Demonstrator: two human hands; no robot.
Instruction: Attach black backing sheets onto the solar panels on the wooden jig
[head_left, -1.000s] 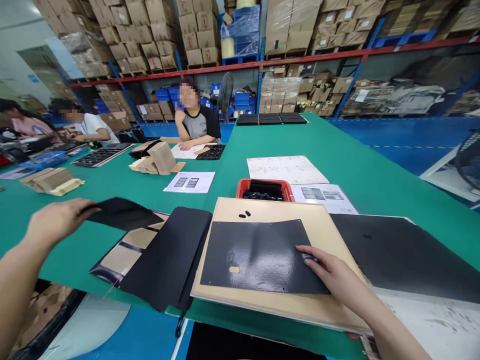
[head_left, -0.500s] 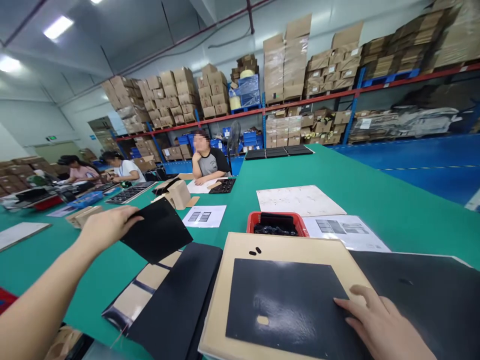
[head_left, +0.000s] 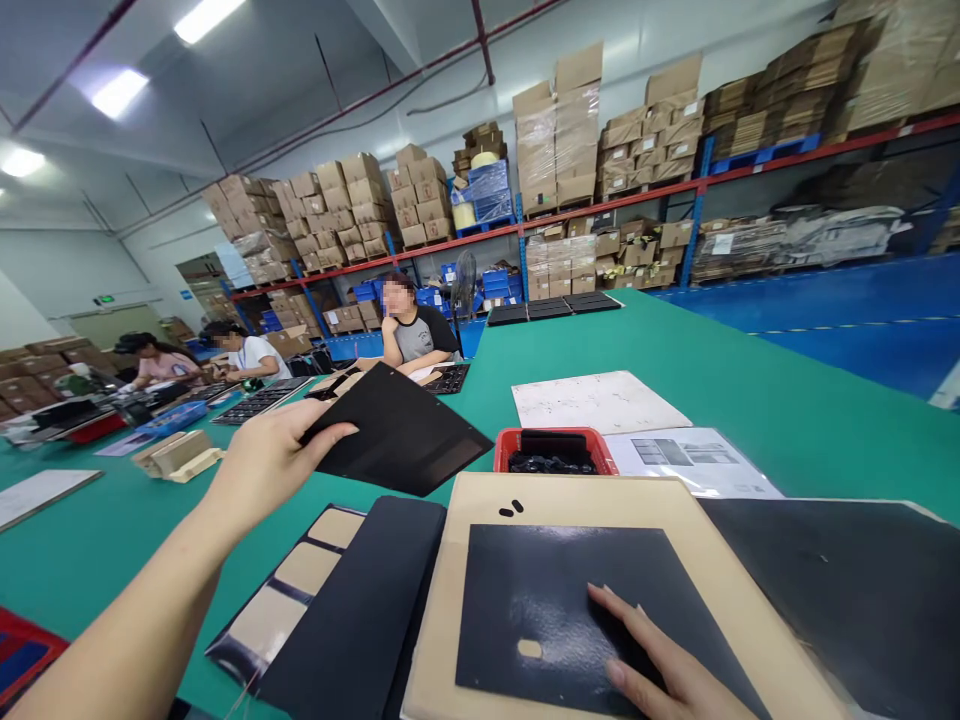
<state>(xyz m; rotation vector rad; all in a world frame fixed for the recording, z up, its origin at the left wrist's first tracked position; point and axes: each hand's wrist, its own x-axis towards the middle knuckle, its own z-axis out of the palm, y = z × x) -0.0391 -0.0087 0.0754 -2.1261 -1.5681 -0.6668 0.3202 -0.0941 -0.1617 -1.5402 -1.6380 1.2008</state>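
Observation:
Pinched between the thumb and fingers of my left hand (head_left: pixel 289 450) is a thin black sheet (head_left: pixel 401 430), held tilted above the table left of the red basket. My right hand (head_left: pixel 660 655) has its fingers apart, over a larger black sheet (head_left: pixel 555 600) with a small oval hole. That sheet lies on a beige board (head_left: pixel 457 510), where several small black ovals (head_left: pixel 511 509) sit near the far edge. Left of the board are a dark folded panel (head_left: pixel 360 600) and a strip with beige rectangles (head_left: pixel 307 568).
Behind the board stands a red basket (head_left: pixel 555 452) of black parts. A printed sheet (head_left: pixel 694 462), a white board (head_left: pixel 600 402) and a large dark sheet (head_left: pixel 847 590) lie to the right. A person (head_left: pixel 420 325) sits across the green table (head_left: pixel 525 350).
My left hand has carried the black sheet right, toward the red basket. My right hand has slid left from the right edge of the larger sheet to over its middle.

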